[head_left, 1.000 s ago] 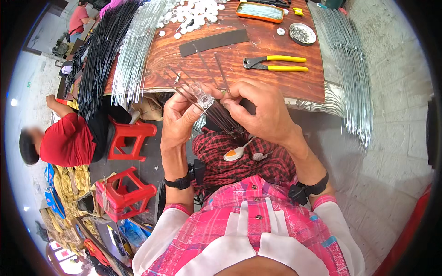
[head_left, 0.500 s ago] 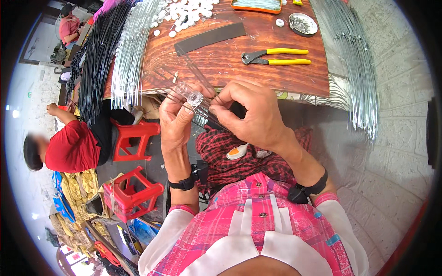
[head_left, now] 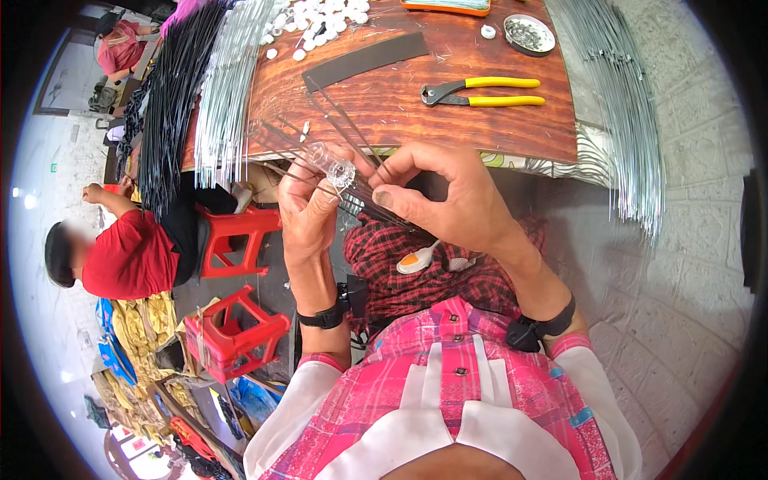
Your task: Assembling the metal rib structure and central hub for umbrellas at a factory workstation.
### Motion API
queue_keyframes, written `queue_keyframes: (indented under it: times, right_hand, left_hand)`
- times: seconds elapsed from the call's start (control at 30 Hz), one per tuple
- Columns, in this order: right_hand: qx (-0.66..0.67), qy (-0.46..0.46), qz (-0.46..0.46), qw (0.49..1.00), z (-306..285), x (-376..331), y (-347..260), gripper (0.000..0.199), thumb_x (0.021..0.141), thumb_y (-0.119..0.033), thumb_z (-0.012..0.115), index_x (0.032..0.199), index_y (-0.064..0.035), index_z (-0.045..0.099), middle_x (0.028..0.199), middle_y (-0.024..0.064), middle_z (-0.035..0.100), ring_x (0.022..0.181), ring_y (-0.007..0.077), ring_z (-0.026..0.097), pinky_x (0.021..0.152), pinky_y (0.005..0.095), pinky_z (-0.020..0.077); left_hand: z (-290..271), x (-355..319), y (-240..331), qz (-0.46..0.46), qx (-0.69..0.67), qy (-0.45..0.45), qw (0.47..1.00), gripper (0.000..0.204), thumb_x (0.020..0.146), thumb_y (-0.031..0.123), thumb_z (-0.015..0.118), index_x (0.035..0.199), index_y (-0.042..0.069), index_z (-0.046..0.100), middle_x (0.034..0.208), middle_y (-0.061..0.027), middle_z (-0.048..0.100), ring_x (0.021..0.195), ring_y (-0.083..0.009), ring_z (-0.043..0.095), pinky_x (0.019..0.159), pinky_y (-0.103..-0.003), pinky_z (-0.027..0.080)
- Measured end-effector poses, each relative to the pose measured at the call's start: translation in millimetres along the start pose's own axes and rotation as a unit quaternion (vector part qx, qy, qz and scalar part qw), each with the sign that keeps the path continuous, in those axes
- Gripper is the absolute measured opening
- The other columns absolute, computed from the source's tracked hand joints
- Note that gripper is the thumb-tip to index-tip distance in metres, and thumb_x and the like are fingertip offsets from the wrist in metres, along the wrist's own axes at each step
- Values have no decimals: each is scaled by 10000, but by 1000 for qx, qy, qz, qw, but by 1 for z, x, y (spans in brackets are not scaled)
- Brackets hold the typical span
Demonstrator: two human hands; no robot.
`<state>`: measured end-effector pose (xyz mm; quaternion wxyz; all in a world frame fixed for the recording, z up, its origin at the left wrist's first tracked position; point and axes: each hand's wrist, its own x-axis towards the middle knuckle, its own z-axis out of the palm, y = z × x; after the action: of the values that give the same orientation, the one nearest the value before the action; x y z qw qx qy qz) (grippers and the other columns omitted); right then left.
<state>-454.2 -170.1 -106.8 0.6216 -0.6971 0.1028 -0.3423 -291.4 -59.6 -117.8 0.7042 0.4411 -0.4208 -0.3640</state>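
Note:
My left hand (head_left: 304,212) is closed round a clear plastic fitting (head_left: 342,172), short and ribbed, with its round end facing up. Thin dark wire rods (head_left: 350,128) stick out around the fitting toward the table, and more run back below my hands. Just to the right, my right hand (head_left: 448,192) pinches one or more of these rods between thumb and fingers. The exact grip at its fingertips is partly hidden. Both hands are in front of the table's near edge, above my lap.
On the wooden table (head_left: 512,132) lie yellow-handled end cutters (head_left: 484,92), a dark flat strip (head_left: 368,62), white caps (head_left: 328,20) and a bowl of small metal parts (head_left: 528,36). Bundles of black rods (head_left: 176,88) and silver rods (head_left: 628,120) flank it. A person in red (head_left: 132,256) sits left.
My right hand keeps its pinch, with its fingers slightly shifted beside the fitting. The dark rods have spread at a slightly different angle. My left hand stays nearly still.

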Motion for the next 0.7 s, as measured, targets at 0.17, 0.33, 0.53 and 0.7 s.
queue_keyframes:
  times: [0.17, 0.33, 0.53, 0.7]
  right_hand:
    - [29, -6, 11, 1000, -4, 0, -2, 147, 785, -84, 719, 877, 14, 661, 780, 75, 678, 728, 139, 658, 695, 275, 520]
    - [-1, 19, 19, 1000, 1, -2, 2, 144, 785, -75, 717, 887, 9, 659, 770, 72, 678, 693, 135, 665, 654, 267, 526]
    - [-43, 51, -6, 998, 7, -2, 3, 133, 769, -65, 718, 860, 9, 657, 771, 79, 681, 683, 139, 669, 643, 270, 530]
    - [-22, 15, -8, 1000, 2, -1, 5, 131, 767, -68, 719, 861, 7, 667, 777, 79, 682, 709, 137, 668, 665, 267, 527]
  left_hand:
    - [1, 2, 0, 12, 3, -16, 1000, 451, 819, 281, 741, 1096, -19, 548, 963, -146, 636, 896, -206, 609, 813, -330, 483]
    - [1, 4, -5, 15, -16, -19, 1000, 454, 811, 269, 751, 1095, -16, 541, 953, -140, 616, 886, -202, 588, 804, -324, 472]
    - [0, 2, -5, 12, -9, 5, 1000, 457, 809, 248, 754, 1106, -30, 547, 974, -149, 626, 907, -210, 601, 814, -332, 478]
    - [-2, 0, -6, 10, -5, 15, 1000, 449, 815, 225, 747, 1120, -40, 551, 998, -156, 643, 919, -213, 619, 835, -346, 487]
